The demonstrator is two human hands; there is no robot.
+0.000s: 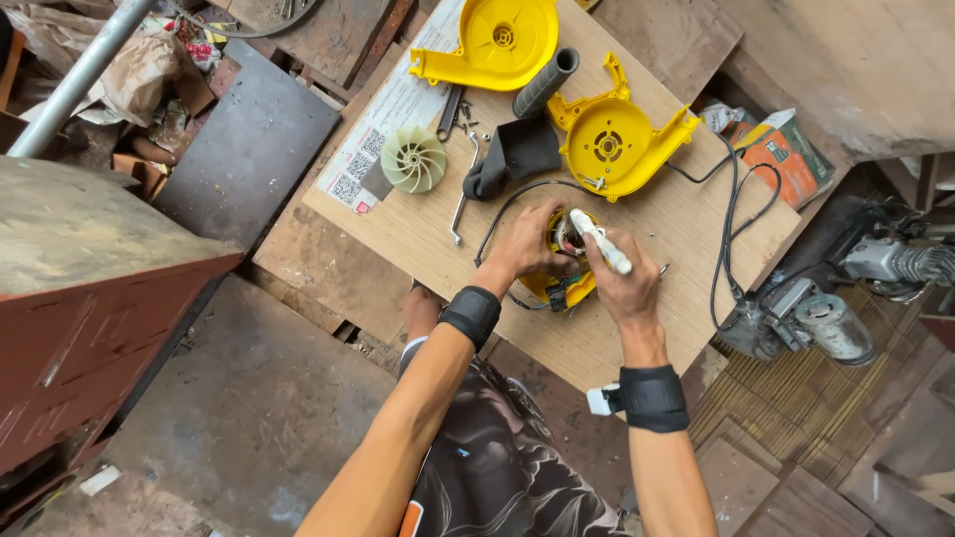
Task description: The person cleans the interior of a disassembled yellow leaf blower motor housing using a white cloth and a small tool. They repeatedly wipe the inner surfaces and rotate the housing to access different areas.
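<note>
Yellow motor housing (569, 261) gripped by left hand (525, 247) near plywood board (686, 224) front edge; white-handled tool (603, 242) clenched in right hand (625, 283). Ribbed pale fan wheel (413, 159) set apart.

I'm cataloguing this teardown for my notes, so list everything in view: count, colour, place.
Housing halves: two, yellow, one at the board's far edge, one to its right.
Fan impeller: one, pale cream, left on the board.
Grip sleeve: one, dark grey, between the halves.
Black pouch: one, centre of the board.
Printed sheet: one, white, under the impeller.
Metal rod: one, silver, beside the pouch.
Motor part: one, yellow and black, under both hands.
Cable: one, black, right side.
Plywood board: one, tan.
Power tool: one, grey, right of the board.
Left hand: steadies the motor part.
Right hand: holds a white tool.
</note>
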